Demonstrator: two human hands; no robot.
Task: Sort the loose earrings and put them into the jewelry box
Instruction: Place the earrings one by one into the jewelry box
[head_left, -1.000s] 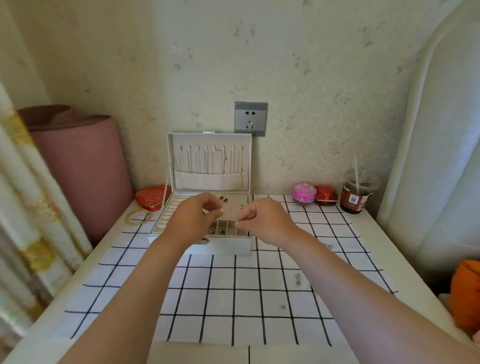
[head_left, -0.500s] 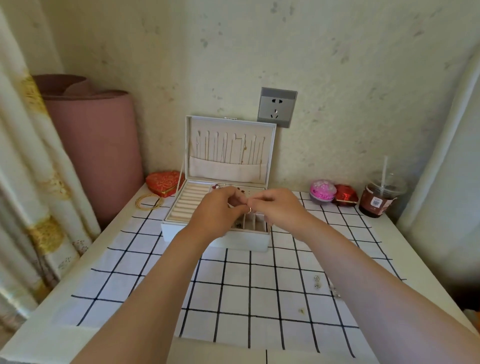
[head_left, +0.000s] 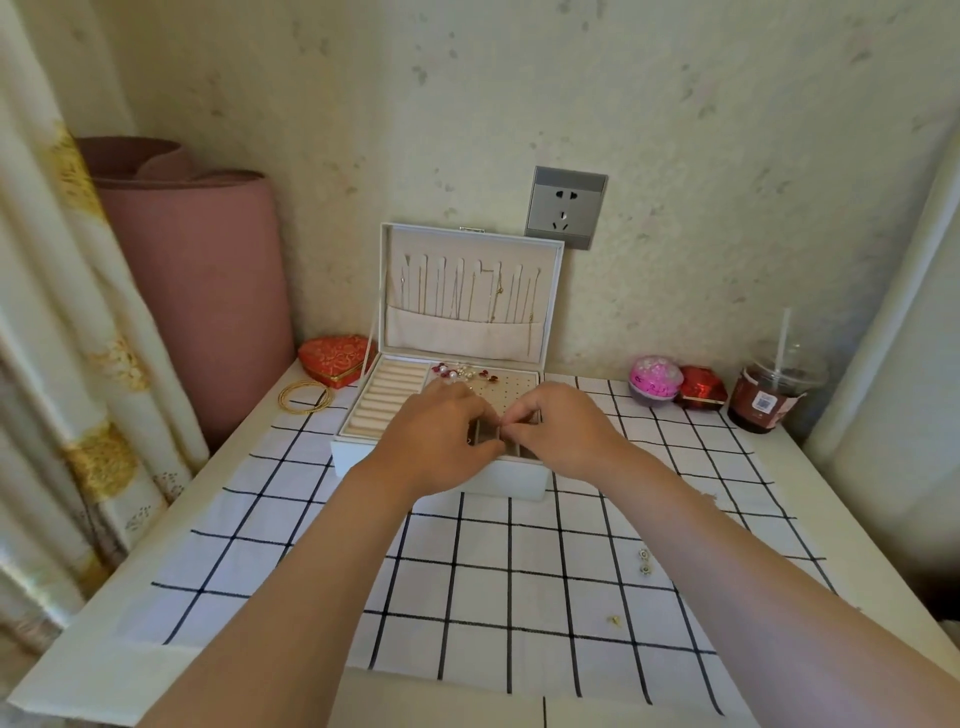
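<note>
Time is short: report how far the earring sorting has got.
Done: red and pearl earrings sit in the jewelry box. In hand: left hand and right hand meet fingertips over its front; the pinched item is unclear. Left: loose earrings on the cloth.

White jewelry box (head_left: 498, 480), open at the back of the checked cloth (head_left: 483, 582), lid (head_left: 558, 291) upright, thin chains (head_left: 470, 291) hanging inside it. Cream ring rolls (head_left: 387, 397) left, perforated panel (head_left: 511, 389) right, red and pearl earrings (head_left: 460, 371) clustered along its far edge. Loose on the cloth, front right: two small flower studs (head_left: 644, 555) close together, one tiny gold earring (head_left: 614, 620) nearer.
</note>
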